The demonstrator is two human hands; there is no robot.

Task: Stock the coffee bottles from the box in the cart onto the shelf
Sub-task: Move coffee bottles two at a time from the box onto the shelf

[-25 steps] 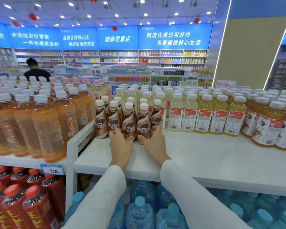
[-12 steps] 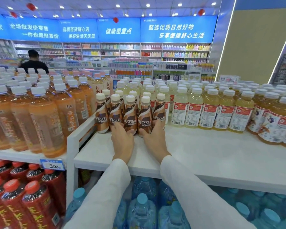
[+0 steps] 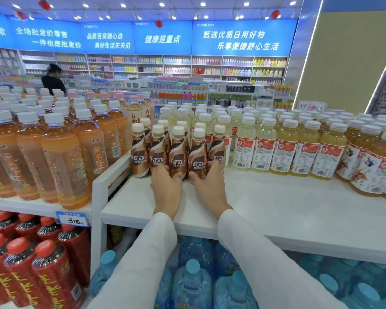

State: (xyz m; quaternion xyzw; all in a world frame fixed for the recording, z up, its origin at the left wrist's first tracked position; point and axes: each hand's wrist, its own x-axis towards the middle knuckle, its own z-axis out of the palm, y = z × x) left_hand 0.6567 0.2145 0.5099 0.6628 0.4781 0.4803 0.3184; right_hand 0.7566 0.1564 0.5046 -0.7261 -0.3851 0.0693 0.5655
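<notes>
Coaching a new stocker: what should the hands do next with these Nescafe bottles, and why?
Probably let go and pull back: the left hand and right hand grip front-row Nescafe bottles that already stand upright, lined up on the white shelf.

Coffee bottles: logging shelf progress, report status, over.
Left hand and right hand both gripping bases of front-row brown Nescafe coffee bottles. Row upright on white shelf. Pale yellow drink bottles close on right, orange tea bottles left; nothing blocking.

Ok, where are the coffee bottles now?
Head view: the coffee bottles stand at the left end of the white shelf, between orange tea bottles and pale yellow drinks.
</notes>
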